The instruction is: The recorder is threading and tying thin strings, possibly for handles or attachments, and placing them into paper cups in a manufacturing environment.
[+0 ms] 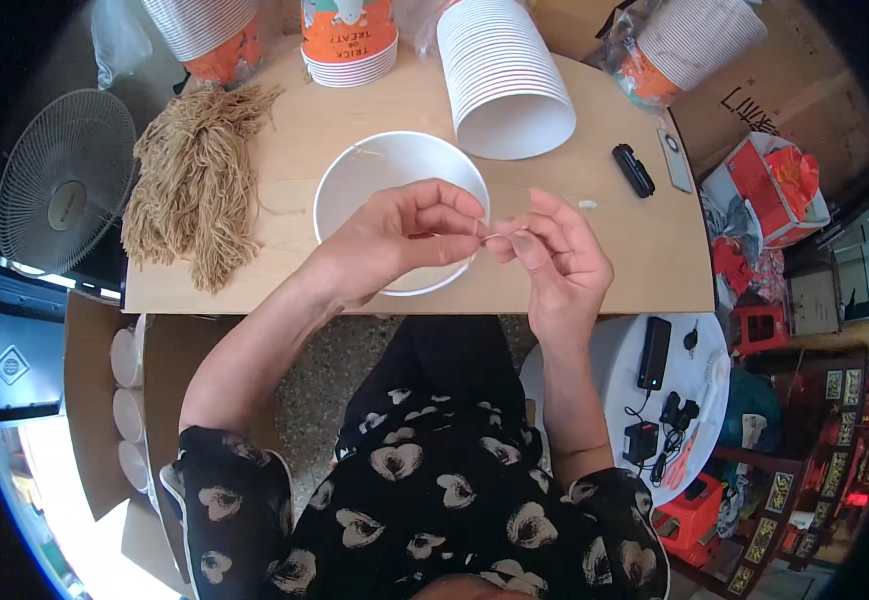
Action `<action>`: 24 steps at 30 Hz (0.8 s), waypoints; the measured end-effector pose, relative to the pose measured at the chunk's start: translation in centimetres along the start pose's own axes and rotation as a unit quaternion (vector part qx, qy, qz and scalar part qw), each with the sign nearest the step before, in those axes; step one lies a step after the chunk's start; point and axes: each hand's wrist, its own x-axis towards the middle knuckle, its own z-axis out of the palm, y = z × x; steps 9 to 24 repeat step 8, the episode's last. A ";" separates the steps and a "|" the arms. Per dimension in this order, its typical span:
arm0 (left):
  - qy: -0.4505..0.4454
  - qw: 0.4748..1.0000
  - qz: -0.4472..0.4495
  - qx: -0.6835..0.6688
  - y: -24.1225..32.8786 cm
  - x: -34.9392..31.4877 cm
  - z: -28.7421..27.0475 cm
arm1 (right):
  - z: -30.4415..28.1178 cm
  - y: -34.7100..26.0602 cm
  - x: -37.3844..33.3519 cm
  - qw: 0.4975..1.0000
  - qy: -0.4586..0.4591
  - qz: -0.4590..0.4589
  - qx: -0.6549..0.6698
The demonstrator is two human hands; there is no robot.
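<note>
Above the near part of the table, my left hand [395, 235] and my right hand [567, 262] meet fingertip to fingertip. Both are closed in a pinch on a thin, pale string [489, 236], of which only a short bit shows between them. Directly beneath is a white paper bucket [333, 190], its mouth facing up and partly hidden by my left hand. A strand of tan string lies at its inner far rim. To the left, a thick bundle of tan strings [195, 185] spills over the tabletop.
A stack of white buckets [510, 90] lies tipped at the back, beside an orange printed stack [350, 45]. A black stapler-like object [634, 170] sits at right. A fan [67, 195] stands left; a round white stool [595, 370] holding chargers is lower right.
</note>
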 end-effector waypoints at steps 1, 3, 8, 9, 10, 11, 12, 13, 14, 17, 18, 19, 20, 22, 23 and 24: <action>0.002 1.000 0.021 -0.023 -0.2 0.1 -0.3 | -0.2 0.1 -0.2 1.000 0.000 0.001 -0.001; 0.002 0.998 0.039 -0.047 0.0 0.2 -0.4 | -0.9 0.4 -0.4 0.999 -0.002 -0.004 -0.045; 0.066 0.998 -0.002 -0.012 1.9 0.2 -0.2 | -1.3 -0.3 0.0 0.998 -0.041 0.010 -0.048; 0.066 0.998 -0.002 -0.012 1.9 0.2 -0.2 | -1.3 -0.3 0.0 0.998 -0.041 0.010 -0.048; 0.066 0.998 -0.002 -0.012 1.9 0.2 -0.2 | -1.3 -0.3 0.0 0.998 -0.041 0.010 -0.048; 0.066 0.998 -0.002 -0.012 1.9 0.2 -0.2 | -1.3 -0.3 0.0 0.998 -0.041 0.010 -0.048; 0.066 0.998 -0.002 -0.012 1.9 0.2 -0.2 | -1.3 -0.3 0.0 0.998 -0.041 0.010 -0.048; 0.066 0.998 -0.002 -0.012 1.9 0.2 -0.2 | -1.3 -0.3 0.0 0.998 -0.041 0.010 -0.048; 0.066 0.998 -0.002 -0.012 1.9 0.2 -0.2 | -1.3 -0.3 0.0 0.998 -0.041 0.010 -0.048; 0.066 0.998 -0.002 -0.012 1.9 0.2 -0.2 | -1.3 -0.3 0.0 0.998 -0.041 0.010 -0.048; 0.066 0.998 -0.002 -0.012 1.9 0.2 -0.2 | -1.3 -0.3 0.0 0.998 -0.041 0.010 -0.048; 0.066 0.998 -0.002 -0.012 1.9 0.2 -0.2 | -1.3 -0.3 0.0 0.998 -0.041 0.010 -0.048; 0.066 0.998 -0.002 -0.012 1.9 0.2 -0.2 | -1.3 -0.3 0.0 0.998 -0.041 0.010 -0.048; 0.066 0.998 -0.002 -0.012 1.9 0.2 -0.2 | -1.3 -0.3 0.0 0.998 -0.041 0.010 -0.048; 0.066 0.998 -0.002 -0.012 1.9 0.2 -0.2 | -1.3 -0.3 0.0 0.998 -0.041 0.010 -0.048; 0.066 0.998 -0.002 -0.012 1.9 0.2 -0.2 | -1.3 -0.3 0.0 0.998 -0.041 0.010 -0.048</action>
